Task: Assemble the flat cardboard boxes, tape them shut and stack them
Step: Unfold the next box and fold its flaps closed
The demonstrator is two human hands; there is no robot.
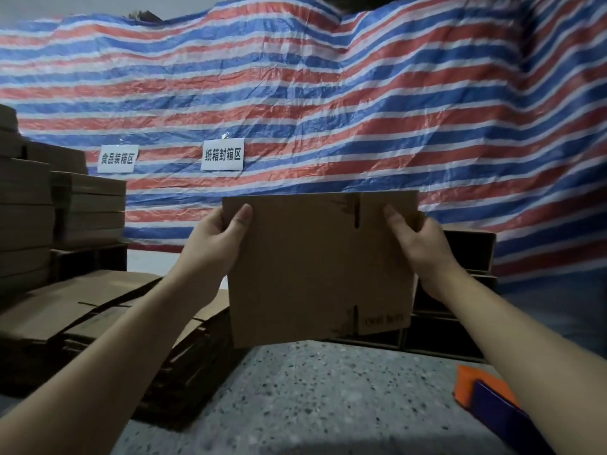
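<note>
Flat box [320, 267] up at chest height, upright, above speckled floor [312, 399]. Left hand [215, 241] pinching left edge, right hand [418, 244] pinching right edge, thumbs on front. We judge risk: squeeze off fold lines and panel buckles instead of popping open. Thin grips could slip. Orange-blue thing [486, 392] at lower right, probably tape dispenser, underfoot. Flat stack [85, 310] close on left.

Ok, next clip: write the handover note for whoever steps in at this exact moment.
Left hand and right hand each grip a side edge of one flat brown cardboard box, held upright in front of the striped tarp.
Flat blanks lie piled lower left; open assembled boxes stand behind, right.
Orange and blue tape dispenser sits lower right on the speckled floor.
This box is not yet opened, taped or stacked.
</note>
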